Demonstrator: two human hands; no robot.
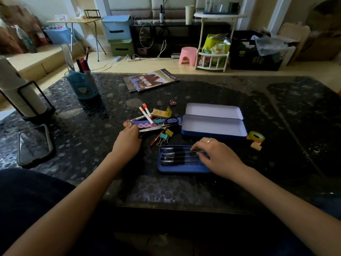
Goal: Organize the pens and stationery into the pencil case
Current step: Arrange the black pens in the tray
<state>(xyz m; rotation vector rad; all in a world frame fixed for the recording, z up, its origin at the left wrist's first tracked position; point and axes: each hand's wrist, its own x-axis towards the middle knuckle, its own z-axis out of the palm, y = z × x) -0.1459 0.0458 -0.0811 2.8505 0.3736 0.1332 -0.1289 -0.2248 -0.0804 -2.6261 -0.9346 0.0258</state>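
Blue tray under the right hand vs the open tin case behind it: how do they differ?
The blue tray holds several black pens lying side by side; the open tin case shows nothing inside. The tray is a single shallow piece; the case has a lid folded back. The right hand rests its fingers on the tray's pens; nothing touches the case. Both are blue, long, and flat on the table.

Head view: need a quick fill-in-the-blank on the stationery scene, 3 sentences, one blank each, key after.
1. The right hand rests on the black pens lying in the blue ____.
2. The open pencil case behind the tray holds ____ items.
3. The roll of tape lies to the ____ of the pencil case.

Missing words: tray; no; right
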